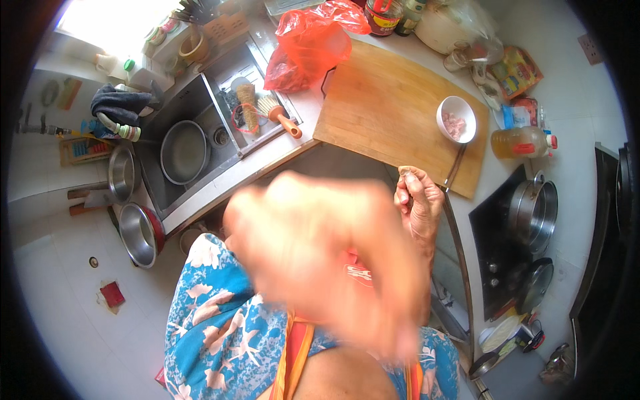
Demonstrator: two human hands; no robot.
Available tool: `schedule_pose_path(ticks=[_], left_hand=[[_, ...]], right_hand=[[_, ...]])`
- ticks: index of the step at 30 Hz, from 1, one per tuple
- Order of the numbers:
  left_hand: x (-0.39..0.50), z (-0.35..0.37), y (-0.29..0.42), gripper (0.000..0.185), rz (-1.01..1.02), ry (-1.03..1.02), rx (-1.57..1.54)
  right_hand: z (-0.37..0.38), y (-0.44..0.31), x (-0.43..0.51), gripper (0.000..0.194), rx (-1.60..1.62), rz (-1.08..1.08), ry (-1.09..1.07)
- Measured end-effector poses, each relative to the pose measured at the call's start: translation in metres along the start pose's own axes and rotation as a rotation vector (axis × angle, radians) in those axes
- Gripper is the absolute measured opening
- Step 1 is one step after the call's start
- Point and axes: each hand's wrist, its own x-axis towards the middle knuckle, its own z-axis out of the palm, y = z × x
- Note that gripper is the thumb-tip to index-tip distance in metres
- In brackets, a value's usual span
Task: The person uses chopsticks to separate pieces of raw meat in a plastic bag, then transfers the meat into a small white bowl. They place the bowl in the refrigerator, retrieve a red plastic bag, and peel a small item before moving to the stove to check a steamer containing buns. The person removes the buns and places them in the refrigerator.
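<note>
My left hand (320,250) is raised close to the camera, large and blurred, with its fingers curled. Whether it holds anything cannot be made out. My right hand (420,200) is at the near edge of a wooden cutting board (390,95), a small brownish piece (405,170) pinched between thumb and fingertips. On the board's right part stands a white bowl (442,117) containing pieces of pale pink raw meat (454,126). Dark chopsticks (456,162) with light tips lie beside the bowl, pointing towards the board's near edge.
Left is a sink (155,195) with a metal basin (184,152) and a brush (282,120) nearby. A red plastic bag (312,50) touches the board's far left corner. An oil bottle (517,143) and a steel pot (534,217) on a black cooktop (492,270) are right.
</note>
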Motion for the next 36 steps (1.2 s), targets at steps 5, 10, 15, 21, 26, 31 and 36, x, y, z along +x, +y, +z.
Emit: schedule_pose_path(ticks=[5,10,15,21,26,31,36], left_hand=[[0.015,-0.006,-0.012,0.017,-0.357,-0.525,2.517],[0.063,0.086,-0.023,0.015,-1.33,-0.233,3.012],[0.057,0.182,-0.038,0.03,0.008,-0.098,3.932],[0.052,0.273,0.018,0.043,0.977,0.618,3.072],[0.065,0.312,0.026,0.037,0.581,0.613,2.67],[0.081,0.329,0.023,0.031,0.968,0.801,2.862],[0.129,0.387,0.013,0.008,1.165,0.846,2.964]], right_hand=[[0.017,0.001,0.014,0.016,0.044,0.073,-0.068],[0.028,-0.002,0.028,0.018,0.151,0.099,-0.094],[0.032,0.009,0.053,0.021,0.449,0.073,0.054],[0.047,0.03,0.075,0.021,0.16,-0.198,0.171],[0.048,0.042,0.088,0.021,0.11,-0.282,0.162],[0.033,0.038,0.105,0.02,0.291,-0.221,0.197],[0.006,0.024,0.11,0.018,0.604,-0.127,0.213]])
